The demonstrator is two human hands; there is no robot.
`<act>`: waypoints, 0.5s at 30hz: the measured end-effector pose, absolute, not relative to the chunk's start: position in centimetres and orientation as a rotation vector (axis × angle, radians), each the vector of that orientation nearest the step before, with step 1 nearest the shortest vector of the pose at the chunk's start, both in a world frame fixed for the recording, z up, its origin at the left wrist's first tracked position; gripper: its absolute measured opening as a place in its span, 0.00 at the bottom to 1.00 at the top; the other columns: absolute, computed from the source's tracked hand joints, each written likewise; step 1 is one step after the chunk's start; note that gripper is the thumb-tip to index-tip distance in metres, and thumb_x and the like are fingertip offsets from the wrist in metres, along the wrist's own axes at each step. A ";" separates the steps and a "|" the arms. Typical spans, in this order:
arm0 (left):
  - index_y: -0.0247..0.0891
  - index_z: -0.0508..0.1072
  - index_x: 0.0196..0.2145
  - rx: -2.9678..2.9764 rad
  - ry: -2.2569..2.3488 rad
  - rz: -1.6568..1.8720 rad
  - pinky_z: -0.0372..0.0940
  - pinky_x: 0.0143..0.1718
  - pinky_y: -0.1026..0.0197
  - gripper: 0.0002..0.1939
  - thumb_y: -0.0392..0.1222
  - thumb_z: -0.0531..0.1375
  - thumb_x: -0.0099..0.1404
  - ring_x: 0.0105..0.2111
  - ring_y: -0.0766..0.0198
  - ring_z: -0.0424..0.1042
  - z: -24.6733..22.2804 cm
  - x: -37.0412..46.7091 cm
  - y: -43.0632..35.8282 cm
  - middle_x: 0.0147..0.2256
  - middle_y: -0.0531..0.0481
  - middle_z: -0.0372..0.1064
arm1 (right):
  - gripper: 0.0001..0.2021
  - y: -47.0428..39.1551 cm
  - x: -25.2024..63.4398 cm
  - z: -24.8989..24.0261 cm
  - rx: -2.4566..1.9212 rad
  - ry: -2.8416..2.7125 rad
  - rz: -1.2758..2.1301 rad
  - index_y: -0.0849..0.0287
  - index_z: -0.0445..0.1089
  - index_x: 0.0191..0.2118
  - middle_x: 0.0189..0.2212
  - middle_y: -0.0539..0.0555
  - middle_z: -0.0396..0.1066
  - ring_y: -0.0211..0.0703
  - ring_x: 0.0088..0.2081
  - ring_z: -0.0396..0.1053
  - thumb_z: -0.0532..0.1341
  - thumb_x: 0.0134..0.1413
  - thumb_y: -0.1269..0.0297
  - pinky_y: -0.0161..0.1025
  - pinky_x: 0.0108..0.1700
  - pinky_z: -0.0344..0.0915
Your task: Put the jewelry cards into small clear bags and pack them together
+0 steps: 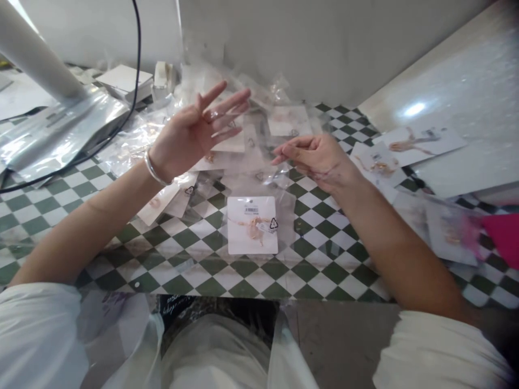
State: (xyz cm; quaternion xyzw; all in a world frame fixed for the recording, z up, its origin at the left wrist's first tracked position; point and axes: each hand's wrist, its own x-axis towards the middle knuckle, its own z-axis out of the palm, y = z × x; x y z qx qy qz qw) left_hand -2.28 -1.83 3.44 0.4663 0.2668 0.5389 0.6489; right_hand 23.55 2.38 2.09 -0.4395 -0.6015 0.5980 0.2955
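Left hand (pixel 193 128) spread, released; right hand (pixel 318 160) with fingertips together, any hold indeterminable; bagged jewellery card (pixel 252 226) nearer on checkered tabletop (pixel 324 237).

A black recycling triangle (pixel 274 223) stands on the clear bag (pixel 287 216) around the near middle card (pixel 238 242); another marks a bag (pixel 178 202) to the left. The card's barcode (pixel 252 209) carries print too small to read. White lettering (pixel 177 306) below the desk's (pixel 320 254) near edge is too blurred to read.
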 end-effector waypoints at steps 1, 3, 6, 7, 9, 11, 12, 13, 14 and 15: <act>0.38 0.66 0.57 1.027 0.619 1.215 0.62 0.65 0.54 0.21 0.41 0.39 0.78 0.64 0.60 0.61 3.8 -2.4 -2.0 0.60 0.50 0.67 | 0.20 2.4 23.7 2.0 -1.169 -1.590 1.579 0.59 0.76 0.30 0.29 0.53 0.76 0.25 0.19 0.50 0.74 0.39 0.47 0.34 0.16 0.38; 0.36 0.62 0.60 0.955 0.696 1.175 0.64 0.62 0.52 0.26 0.51 0.37 0.78 0.63 0.57 0.63 4.1 -2.4 -2.5 0.60 0.45 0.66 | 0.18 2.4 23.9 2.0 -1.147 -1.563 1.558 0.57 0.74 0.29 0.29 0.51 0.75 0.25 0.19 0.50 0.74 0.40 0.48 0.34 0.16 0.38; 0.32 0.53 0.66 0.969 0.917 1.035 0.68 0.58 0.49 0.29 0.54 0.46 0.76 0.58 0.53 0.69 3.5 -1.9 -3.9 0.58 0.38 0.68 | 0.20 2.3 24.1 2.2 -1.079 -1.545 1.567 0.58 0.72 0.28 0.29 0.51 0.75 0.24 0.17 0.46 0.74 0.40 0.48 0.33 0.16 0.37; 0.32 0.52 0.67 1.043 0.994 0.974 0.69 0.57 0.49 0.31 0.50 0.53 0.74 0.56 0.52 0.71 3.0 -1.6 -4.4 0.57 0.37 0.69 | 0.22 2.3 24.2 2.3 -1.056 -1.549 1.583 0.60 0.71 0.30 0.30 0.52 0.76 0.23 0.16 0.44 0.74 0.39 0.46 0.33 0.16 0.37; 0.31 0.54 0.67 1.233 1.085 0.867 0.71 0.54 0.49 0.37 0.41 0.64 0.66 0.53 0.51 0.74 1.8 -1.0 -5.2 0.53 0.37 0.73 | 0.27 2.2 24.4 2.7 -1.028 -1.586 1.631 0.62 0.71 0.36 0.34 0.54 0.77 0.21 0.16 0.42 0.72 0.40 0.43 0.32 0.15 0.37; 0.30 0.59 0.64 1.373 1.084 0.836 0.73 0.50 0.49 0.36 0.38 0.66 0.62 0.50 0.50 0.76 0.7 -0.5 -5.6 0.47 0.37 0.76 | 0.31 2.0 24.8 2.8 -1.018 -1.644 1.685 0.63 0.71 0.42 0.39 0.56 0.77 0.20 0.15 0.42 0.72 0.40 0.42 0.31 0.15 0.38; 0.30 0.61 0.62 1.404 1.057 0.852 0.73 0.49 0.50 0.32 0.39 0.64 0.63 0.49 0.50 0.77 0.2 -0.3 -5.6 0.45 0.37 0.77 | 0.32 1.8 24.9 2.7 -1.016 -1.686 1.716 0.63 0.71 0.45 0.41 0.58 0.77 0.20 0.16 0.42 0.71 0.40 0.42 0.31 0.15 0.38; 0.30 0.63 0.61 1.420 1.022 0.884 0.74 0.48 0.51 0.29 0.40 0.63 0.64 0.48 0.50 0.77 -0.1 -0.1 -5.6 0.44 0.38 0.78 | 0.33 1.6 25.1 2.5 -1.020 -1.730 1.748 0.63 0.71 0.48 0.43 0.58 0.76 0.20 0.16 0.42 0.71 0.42 0.43 0.30 0.15 0.39; 0.32 0.65 0.60 1.428 0.992 0.916 0.74 0.47 0.51 0.27 0.41 0.62 0.65 0.48 0.51 0.77 -0.3 -0.1 -5.5 0.44 0.38 0.78 | 0.32 1.3 25.3 2.2 -1.039 -1.774 1.768 0.63 0.70 0.51 0.44 0.59 0.76 0.20 0.16 0.41 0.71 0.44 0.46 0.30 0.15 0.39; 0.33 0.66 0.60 1.432 0.972 0.944 0.74 0.47 0.52 0.26 0.42 0.62 0.66 0.48 0.51 0.77 -0.5 0.0 -5.4 0.45 0.39 0.78 | 0.30 1.0 25.5 1.8 -1.074 -1.812 1.772 0.63 0.70 0.52 0.45 0.58 0.76 0.20 0.16 0.42 0.71 0.47 0.49 0.29 0.15 0.41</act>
